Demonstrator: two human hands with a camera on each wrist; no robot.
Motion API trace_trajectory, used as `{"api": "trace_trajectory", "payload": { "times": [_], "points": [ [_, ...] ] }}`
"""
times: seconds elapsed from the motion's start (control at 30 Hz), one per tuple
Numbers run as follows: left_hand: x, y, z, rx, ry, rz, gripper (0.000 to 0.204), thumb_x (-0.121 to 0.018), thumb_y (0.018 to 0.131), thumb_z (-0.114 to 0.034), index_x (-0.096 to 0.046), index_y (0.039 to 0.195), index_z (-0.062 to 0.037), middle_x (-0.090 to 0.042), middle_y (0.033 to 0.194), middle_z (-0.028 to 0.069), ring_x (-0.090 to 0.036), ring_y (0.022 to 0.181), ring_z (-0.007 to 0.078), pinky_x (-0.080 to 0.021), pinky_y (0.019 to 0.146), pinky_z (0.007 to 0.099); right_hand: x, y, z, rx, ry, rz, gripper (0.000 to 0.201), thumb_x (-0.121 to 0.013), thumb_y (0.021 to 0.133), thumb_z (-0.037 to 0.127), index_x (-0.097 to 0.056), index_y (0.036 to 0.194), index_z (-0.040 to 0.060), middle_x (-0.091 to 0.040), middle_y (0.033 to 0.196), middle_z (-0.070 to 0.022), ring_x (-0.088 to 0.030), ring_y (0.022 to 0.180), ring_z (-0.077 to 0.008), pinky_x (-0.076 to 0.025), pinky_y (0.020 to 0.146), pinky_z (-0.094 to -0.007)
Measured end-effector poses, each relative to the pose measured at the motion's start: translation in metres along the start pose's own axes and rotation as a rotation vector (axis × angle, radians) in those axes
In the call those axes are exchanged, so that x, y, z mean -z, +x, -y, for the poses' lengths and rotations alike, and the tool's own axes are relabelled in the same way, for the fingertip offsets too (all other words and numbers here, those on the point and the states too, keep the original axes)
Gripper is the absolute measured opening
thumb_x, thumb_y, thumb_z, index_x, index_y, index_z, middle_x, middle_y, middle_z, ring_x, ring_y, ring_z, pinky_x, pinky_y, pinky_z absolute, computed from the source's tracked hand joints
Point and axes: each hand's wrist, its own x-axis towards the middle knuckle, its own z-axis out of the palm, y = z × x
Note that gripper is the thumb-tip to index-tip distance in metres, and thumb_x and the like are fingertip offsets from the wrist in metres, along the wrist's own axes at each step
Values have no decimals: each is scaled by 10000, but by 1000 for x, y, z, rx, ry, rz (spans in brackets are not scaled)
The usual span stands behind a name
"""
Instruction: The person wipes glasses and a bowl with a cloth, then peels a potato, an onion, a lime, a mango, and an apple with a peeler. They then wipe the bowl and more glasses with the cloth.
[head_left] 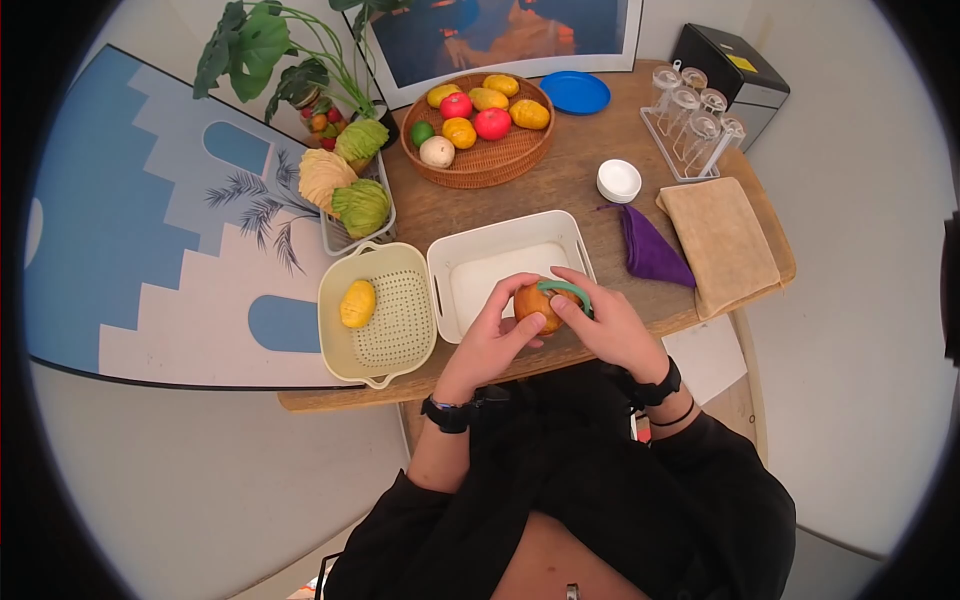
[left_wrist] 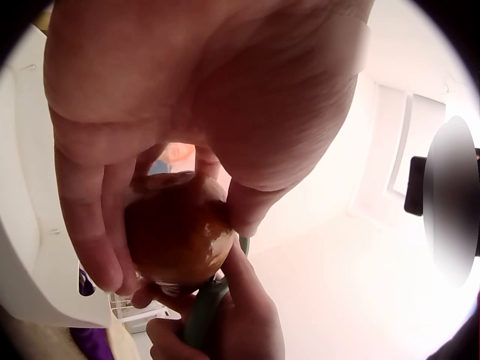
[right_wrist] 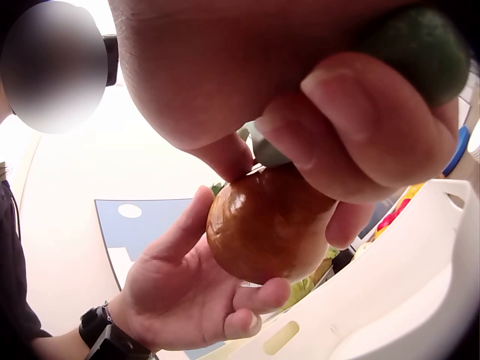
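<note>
In the head view a glossy brown onion [head_left: 526, 299] is held above the front of a white bin [head_left: 470, 277]. My left hand [head_left: 490, 338] cups it, fingers curled round its side and thumb on the near face. My right hand [head_left: 622, 328] grips a green peeler [head_left: 570, 287], whose curved handle runs through the palm. The right thumb presses on the onion [right_wrist: 270, 225] in the right wrist view, with the peeler's head right at its top. Fingers hide the blade.
Left of the bin sits a pale yellow strainer basket [head_left: 327, 335] with one yellow potato [head_left: 358, 303]. Behind are a wicker basket [head_left: 480, 175] of produce and a crate [head_left: 388, 205] of cabbages. To the right lie a purple cloth [head_left: 652, 250], tan cloth [head_left: 722, 240], white bowl [head_left: 619, 180] and several glasses [head_left: 700, 130].
</note>
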Motion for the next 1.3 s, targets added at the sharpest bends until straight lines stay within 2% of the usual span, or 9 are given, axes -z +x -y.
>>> {"api": "trace_trajectory", "payload": {
  "times": [0.13, 0.27, 0.33, 0.43, 0.63, 0.83, 0.97, 1.13, 1.3],
  "points": [
    [-5, 0, 2, -178, 156, -17, 665, -679, 977, -155, -303, 1522, -90, -397, 1492, 157, -661, 1069, 185, -558, 892, 288, -1, 0, -3, 0, 1, -8, 499, -590, 988, 399, -597, 1332, 38, -684, 1151, -264, -657, 1067, -432, -515, 907, -454],
    [-6, 0, 3, -205, 174, -29, 673, -669, 985, -168, -289, 1532, -83, -407, 1495, 178, -663, 1074, 191, -563, 880, 289, -3, 0, -5, 36, 4, -22, 487, -592, 988, 389, -612, 1311, 24, -670, 1202, -253, -640, 1111, -421, -500, 946, -443],
    [-4, -1, -5, 28, 20, -30, 687, -657, 968, -69, -280, 1542, -96, -368, 1514, 144, -602, 1194, 227, -581, 877, 316, -3, 0, -3, 26, 2, -21, 486, -598, 986, 387, -616, 1304, 20, -668, 1208, -248, -637, 1113, -415, -498, 951, -436],
    [-1, -4, -13, 132, -7, -16, 708, -671, 957, -62, -274, 1542, -97, -394, 1497, 154, -610, 1181, 231, -583, 857, 311, -3, 0, -1, 28, -6, -28, 491, -610, 979, 389, -618, 1302, 19, -671, 1192, -247, -639, 1101, -417, -500, 947, -438],
    [-8, -5, -8, -114, 207, -7, 699, -669, 963, -75, -275, 1540, -95, -423, 1485, 178, -600, 1178, 213, -568, 882, 311, -4, 2, -4, 42, -41, -64, 498, -623, 970, 387, -616, 1300, 14, -669, 1185, -257, -638, 1099, -423, -503, 940, -438],
    [-5, 2, 7, -21, 23, -106, 741, -739, 935, -169, -301, 1525, -79, -456, 1437, 167, -624, 1118, 199, -557, 888, 302, -3, 2, 0, 51, -3, -62, 503, -631, 964, 383, -616, 1294, 4, -673, 1176, -269, -650, 1080, -434, -515, 926, -443],
    [-3, 2, 7, -82, 186, -79, 745, -747, 933, -188, -302, 1522, -83, -483, 1400, 185, -644, 1089, 211, -557, 889, 305, -3, 1, -1, 62, -21, -65, 497, -633, 963, 382, -621, 1286, 4, -675, 1172, -267, -653, 1078, -432, -517, 922, -440],
    [-7, -4, -18, 168, 98, 14, 753, -716, 928, -73, -257, 1523, -124, -482, 1377, 171, -673, 1077, 232, -597, 825, 327, -3, 1, -2, 25, -54, -97, 484, -627, 968, 375, -627, 1286, 10, -683, 1153, -261, -661, 1056, -429, -525, 897, -439],
    [-6, -2, -4, 19, 97, 2, 699, -683, 943, -54, -266, 1499, -132, -423, 1421, 167, -677, 1073, 237, -607, 844, 341, -1, 1, 1, 12, 0, -49, 468, -614, 978, 369, -628, 1296, 27, -687, 1142, -256, -665, 1037, -426, -528, 882, -437]
  ]
}}
